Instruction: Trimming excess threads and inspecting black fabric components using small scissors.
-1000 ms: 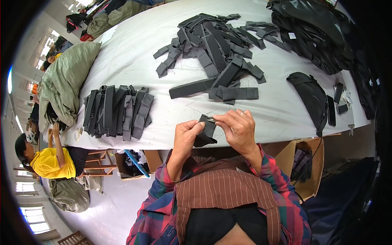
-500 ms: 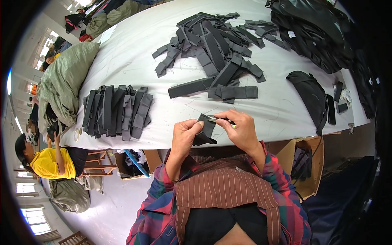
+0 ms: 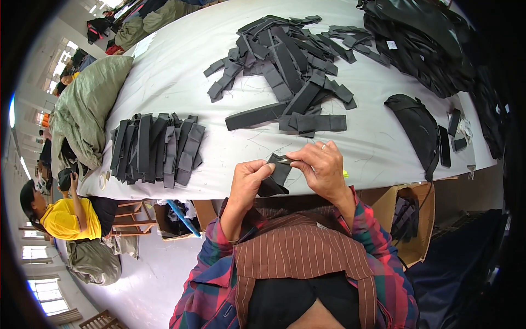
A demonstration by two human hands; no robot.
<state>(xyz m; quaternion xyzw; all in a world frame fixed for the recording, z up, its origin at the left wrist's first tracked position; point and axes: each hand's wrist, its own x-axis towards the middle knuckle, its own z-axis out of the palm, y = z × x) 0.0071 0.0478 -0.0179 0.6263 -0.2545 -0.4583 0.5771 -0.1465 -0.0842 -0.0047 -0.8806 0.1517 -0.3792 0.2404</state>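
Note:
Close to the table's near edge, my left hand (image 3: 251, 178) pinches a dark grey fabric strip (image 3: 278, 178) between thumb and fingers, its loose end hanging down. At the strip's upper corner, my right hand (image 3: 320, 167) is closed on a small tool, mostly hidden by the fingers. A light, narrow tip (image 3: 282, 160) shows at the fabric, and a yellow-green bit (image 3: 346, 174) shows beside the palm. Beyond my hands lies a loose heap of similar grey strips (image 3: 285, 63). To the left, more strips lie side by side in a neat row (image 3: 156, 149).
Black bags or garments (image 3: 419, 49) are piled at the far right. Nearer lie a black curved pouch (image 3: 411, 131) and a phone (image 3: 444, 147). A grey-green sack (image 3: 98, 104) leans at the left, by a person in yellow (image 3: 71, 218). A cardboard box (image 3: 422, 230) stands below right.
My right hand has turned, its fingers now higher and nearer the strip's corner. The strip stays in my left hand. The person in yellow has raised a dark item slightly.

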